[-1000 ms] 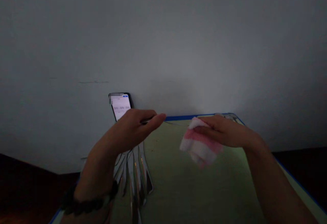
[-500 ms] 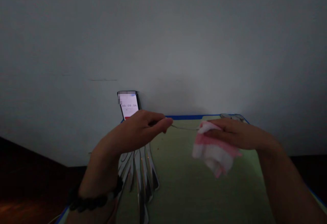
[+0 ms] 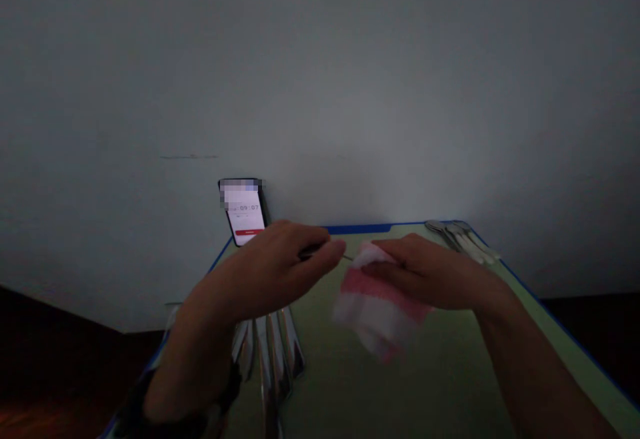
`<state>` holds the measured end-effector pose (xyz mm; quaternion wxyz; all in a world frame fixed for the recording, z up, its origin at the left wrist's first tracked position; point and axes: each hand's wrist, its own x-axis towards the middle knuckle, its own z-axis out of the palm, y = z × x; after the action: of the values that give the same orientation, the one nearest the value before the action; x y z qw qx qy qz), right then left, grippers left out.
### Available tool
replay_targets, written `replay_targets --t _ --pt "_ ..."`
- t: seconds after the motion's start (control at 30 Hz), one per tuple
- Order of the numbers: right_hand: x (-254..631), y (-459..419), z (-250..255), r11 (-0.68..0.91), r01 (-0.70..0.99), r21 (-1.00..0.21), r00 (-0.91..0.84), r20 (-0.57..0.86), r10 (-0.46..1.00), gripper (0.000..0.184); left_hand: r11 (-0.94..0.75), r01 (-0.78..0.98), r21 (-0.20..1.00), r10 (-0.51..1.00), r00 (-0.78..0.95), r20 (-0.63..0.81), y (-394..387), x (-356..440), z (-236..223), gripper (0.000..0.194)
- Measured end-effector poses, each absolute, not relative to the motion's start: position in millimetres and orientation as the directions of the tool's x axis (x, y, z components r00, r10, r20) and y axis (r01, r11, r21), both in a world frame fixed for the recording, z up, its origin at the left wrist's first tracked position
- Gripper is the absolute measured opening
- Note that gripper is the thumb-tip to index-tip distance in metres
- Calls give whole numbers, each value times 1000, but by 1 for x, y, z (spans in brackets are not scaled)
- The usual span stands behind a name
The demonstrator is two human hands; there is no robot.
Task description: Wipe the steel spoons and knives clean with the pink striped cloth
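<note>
My left hand (image 3: 285,269) is closed on one end of a thin metal piece of cutlery (image 3: 348,258); its kind is hidden by the fingers. Between fingers and thumb, my right hand (image 3: 425,269) grips a pink and white cloth (image 3: 380,315). The cloth is folded around the cutlery's other end and hangs down over the table. Just a short stretch of metal shows between the two hands. Below my left wrist, several shiny table knives (image 3: 270,359) lie side by side, partly covered by the forearm.
A phone (image 3: 244,215) showing a running timer leans on the wall at the table's back left. Several pieces of metal cutlery (image 3: 463,240) lie at the back right corner. The pale green tabletop (image 3: 340,385) has a blue edge against the grey wall.
My right hand and the cloth have moved left along the cutlery, closer to my left hand. The view has shifted slightly, and the cutlery at the back right shows more fully.
</note>
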<state>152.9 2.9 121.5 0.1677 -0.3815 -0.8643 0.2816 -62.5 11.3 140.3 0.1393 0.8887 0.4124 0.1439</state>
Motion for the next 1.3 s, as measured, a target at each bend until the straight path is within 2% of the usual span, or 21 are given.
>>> replay_targets --t 0.1,0.23,0.37,0.57,0.73,0.83,1.03,1.13,1.2,1.3 --pt "139 2 115 571 540 -618 -648 126 751 23 -663 673 327 737 664 128 9 -48 136 45" --pt "137 6 112 569 514 -642 -654 136 744 24 -632 689 355 758 645 97 14 -55 135 44" --pt "158 12 116 523 507 -685 -688 45 724 26 -559 694 453 802 590 86 21 -82 137 43" --pt "191 18 118 368 529 -764 -658 -96 747 37 -483 706 518 850 519 85 24 -98 138 41" --pt "187 18 118 440 547 -713 -636 -12 772 36 -487 726 486 868 463 177 22 -98 141 46" --pt "181 14 123 485 554 -676 -629 42 777 33 -489 705 514 865 468 182 21 -95 140 46" --pt "167 5 126 543 510 -667 -651 114 751 27 -544 605 582 824 517 233 13 -69 143 38" --pt "165 5 126 464 451 -763 -643 83 761 29 -574 462 677 804 476 357 8 -63 146 21" --pt "166 5 127 413 383 -826 -658 70 750 31 -601 291 744 765 479 431 7 -65 146 30" --pt "165 3 127 384 290 -877 -691 87 718 29 -591 100 801 702 554 449 12 -74 141 55"
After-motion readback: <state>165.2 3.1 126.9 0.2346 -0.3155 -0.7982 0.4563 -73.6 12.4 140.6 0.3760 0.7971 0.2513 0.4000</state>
